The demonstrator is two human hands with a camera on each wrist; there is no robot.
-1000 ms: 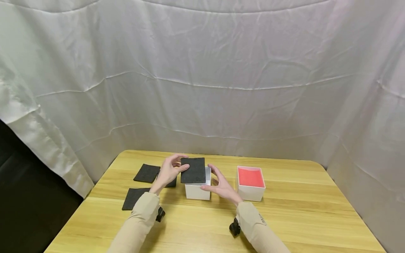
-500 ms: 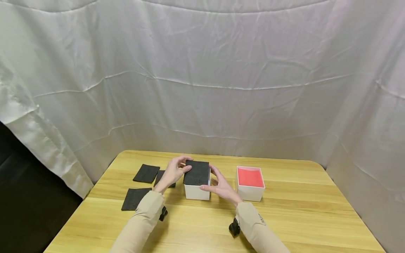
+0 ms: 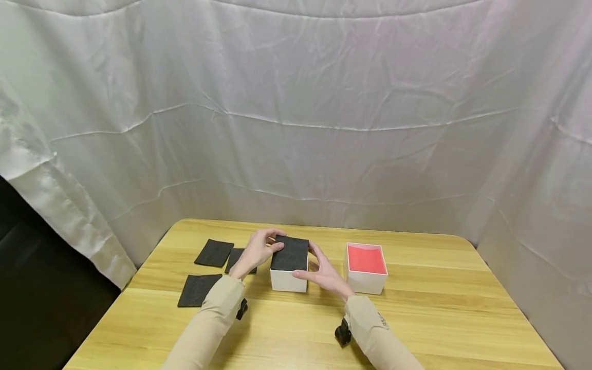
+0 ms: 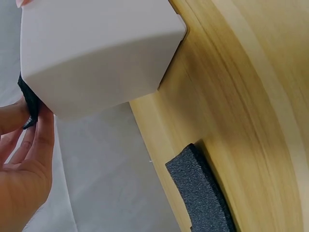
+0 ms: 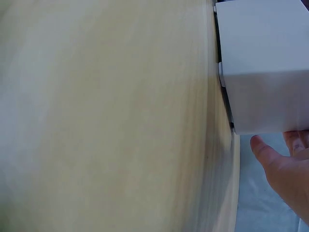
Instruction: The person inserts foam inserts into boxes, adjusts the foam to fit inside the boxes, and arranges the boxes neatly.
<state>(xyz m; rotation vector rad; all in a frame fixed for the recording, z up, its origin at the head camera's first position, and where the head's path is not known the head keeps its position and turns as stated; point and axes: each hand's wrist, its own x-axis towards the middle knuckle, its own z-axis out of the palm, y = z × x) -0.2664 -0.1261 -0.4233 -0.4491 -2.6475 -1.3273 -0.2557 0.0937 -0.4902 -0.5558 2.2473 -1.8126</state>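
A black foam sheet [image 3: 290, 253] covers the top of a white box [image 3: 289, 281] in the middle of the table. My left hand [image 3: 257, 251] pinches the sheet's left edge, thumb on top; the left wrist view shows the sheet between thumb and fingers beside the rim of the box. My right hand [image 3: 324, 273] holds the box from its right side, thumb at the near corner and fingers toward the far corner. In the right wrist view, the fingers [image 5: 295, 140] lie against the box wall. The sheet hides the box's inside.
Several black foam squares lie at the left: one at the back [image 3: 214, 253], one partly behind my left hand [image 3: 234, 258], one nearer [image 3: 196, 290]. A second white box [image 3: 366, 282] with a red sheet [image 3: 367, 259] inside stands to the right.
My left hand has moved right and slightly down with the black foam sheet, which now covers the box's opening. The right hand and both boxes have stayed in place.
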